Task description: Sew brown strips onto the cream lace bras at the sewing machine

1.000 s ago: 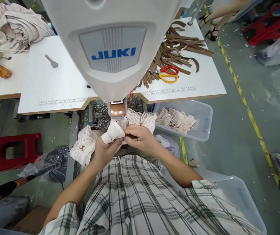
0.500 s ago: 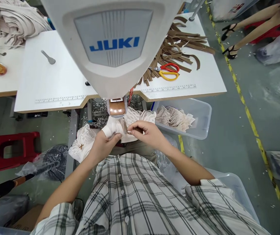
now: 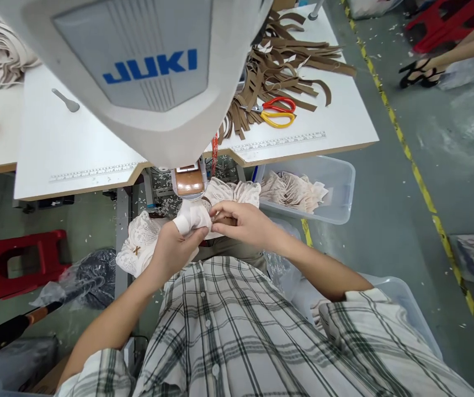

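A white lacy fabric piece (image 3: 140,242) with a small brown bow hangs below the head of a JUKI sewing machine (image 3: 149,66). Its upper folded part is pinched between the thumb and fingers of my left hand (image 3: 179,242), just under the machine's brown-and-clear front part (image 3: 189,182). My right hand (image 3: 245,223) is closed at the fabric's right edge, its fingertips near my left thumb. What lies between the right fingertips is too small to make out. More lace fabric (image 3: 232,192) lies behind my right hand.
Red-and-yellow scissors (image 3: 278,113) and brown strips (image 3: 286,71) lie on the white table (image 3: 336,116). Right of my hands, a clear bin (image 3: 344,190) holds beige fabric. A red stool (image 3: 50,256) stands at left. Another person's feet (image 3: 422,74) show at upper right.
My right fingertips have moved left, closer to my left thumb and the fabric. The view has shifted, so the machine head appears farther left. The other person's feet are closer together.
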Tool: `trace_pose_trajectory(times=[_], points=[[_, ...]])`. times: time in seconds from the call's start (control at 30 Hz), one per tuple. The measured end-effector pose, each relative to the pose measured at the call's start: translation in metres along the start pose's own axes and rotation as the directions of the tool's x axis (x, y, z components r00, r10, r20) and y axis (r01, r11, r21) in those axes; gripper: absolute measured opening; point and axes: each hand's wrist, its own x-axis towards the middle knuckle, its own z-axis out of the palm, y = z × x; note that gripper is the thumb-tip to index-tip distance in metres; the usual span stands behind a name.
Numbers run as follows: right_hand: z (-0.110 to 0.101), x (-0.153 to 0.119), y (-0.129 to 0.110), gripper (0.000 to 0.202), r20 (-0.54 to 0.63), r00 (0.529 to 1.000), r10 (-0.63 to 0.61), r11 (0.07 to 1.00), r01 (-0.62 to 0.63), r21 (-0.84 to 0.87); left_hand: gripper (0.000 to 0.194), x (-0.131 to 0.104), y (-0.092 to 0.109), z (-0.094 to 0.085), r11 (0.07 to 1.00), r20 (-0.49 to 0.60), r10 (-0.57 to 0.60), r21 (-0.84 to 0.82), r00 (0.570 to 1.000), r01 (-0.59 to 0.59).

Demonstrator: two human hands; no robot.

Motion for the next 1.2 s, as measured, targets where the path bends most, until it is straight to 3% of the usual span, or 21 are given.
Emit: trace_pose_trajectory(times=[0.1,0.33,0.43,0.6,0.7,0.8,0.87,0.93,1.0,1.07,1.1,1.17,1.2], points=[[-0.004,0.006,0.004,0.014,0.062,0.998,0.029,0.998,-0.033,0.054,0.022,0.004,0.001,0.0,0.998,0.001,-0.042,-0.042,0.999,0.042],[-0.001,0.01,0.006,0.02,0.125,0.981,0.149,0.901,-0.187,0.392,0.025,0.012,-0.004,0.0,0.983,-0.003,-0.129,-0.131,0.992,0.127],[0.001,0.009,0.004,0.022,0.074,0.987,0.143,0.919,-0.16,0.36,0.024,0.015,-0.002,0.004,0.966,-0.018,-0.171,-0.198,0.985,0.164],[0.0,0.008,-0.005,0.018,-0.086,0.996,0.017,0.994,-0.007,0.109,0.03,0.012,-0.008,0.005,0.92,-0.039,-0.227,-0.335,0.973,0.201],[-0.012,0.011,-0.015,0.012,0.047,0.998,0.037,0.97,-0.047,0.24,0.041,0.002,-0.026,0.001,0.869,-0.063,-0.193,-0.474,0.979,0.14],[-0.03,0.023,-0.031,0.017,0.198,0.979,0.047,0.907,-0.125,0.402,0.078,-0.012,-0.04,0.005,0.741,-0.156,-0.085,-0.67,0.984,-0.042],[-0.042,0.034,-0.044,0.017,0.293,0.956,0.013,0.895,-0.142,0.423,0.099,-0.018,-0.04,0.01,0.687,-0.147,0.007,-0.718,0.989,-0.112],[-0.051,0.047,-0.059,0.016,0.402,0.915,-0.04,0.916,-0.127,0.382,0.102,-0.021,-0.034,0.013,0.741,-0.155,0.067,-0.654,0.986,-0.153],[-0.058,0.061,-0.072,0.013,0.451,0.889,-0.077,0.969,-0.039,0.244,0.097,-0.018,-0.028,0.007,0.851,-0.265,0.129,-0.466,0.955,-0.245],[-0.063,0.074,-0.08,0.004,0.397,0.913,-0.092,0.995,0.1,-0.001,0.09,-0.011,-0.028,-0.007,0.906,-0.385,0.287,-0.189,0.877,-0.379],[-0.064,0.079,-0.083,0.01,0.352,0.93,-0.104,0.978,0.16,-0.136,0.085,-0.006,-0.029,-0.016,0.897,-0.39,0.395,-0.034,0.832,-0.441],[-0.065,0.085,-0.085,0.026,0.282,0.95,-0.137,0.913,0.232,-0.336,0.073,0.006,-0.036,-0.033,0.813,-0.273,0.579,0.258,0.768,-0.522],[-0.065,0.086,-0.084,0.031,0.264,0.952,-0.154,0.888,0.25,-0.387,0.069,0.012,-0.039,-0.04,0.755,-0.169,0.625,0.38,0.762,-0.534]])
